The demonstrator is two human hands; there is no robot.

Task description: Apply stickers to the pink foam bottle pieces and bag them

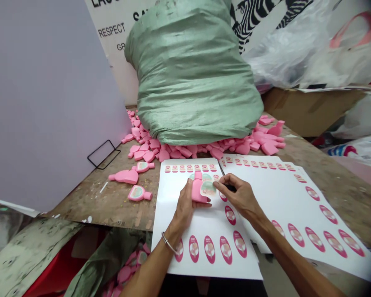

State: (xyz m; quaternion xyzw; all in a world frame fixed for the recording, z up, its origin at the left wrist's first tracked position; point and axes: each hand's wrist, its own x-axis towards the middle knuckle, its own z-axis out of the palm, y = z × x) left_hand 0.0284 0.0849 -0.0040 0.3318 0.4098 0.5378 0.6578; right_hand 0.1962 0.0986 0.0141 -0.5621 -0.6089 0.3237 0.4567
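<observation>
My left hand [185,201] is closed around a small pink plastic bottle [198,187], held over a white sticker sheet [179,218]. A pale green label sticker [208,188] lies against the bottle's right side. Its right edge is pinched between the thumb and finger of my right hand [238,194]. Part of the label overhangs the bottle. Oval pink stickers line the sheet's bottom and right side, and small ones run along its top. Left of the sheet lie two labelled pink bottles [139,193] and a larger plain pink bottle [123,176].
A big green sack [194,78] stands at the back, with a heap of pink bottles [176,152] at its foot. More sticker sheets [275,194] lie on the right. A black wire frame [104,154] rests near the left panel [49,95]. Below the table's edge is an open bag of bottles [125,272].
</observation>
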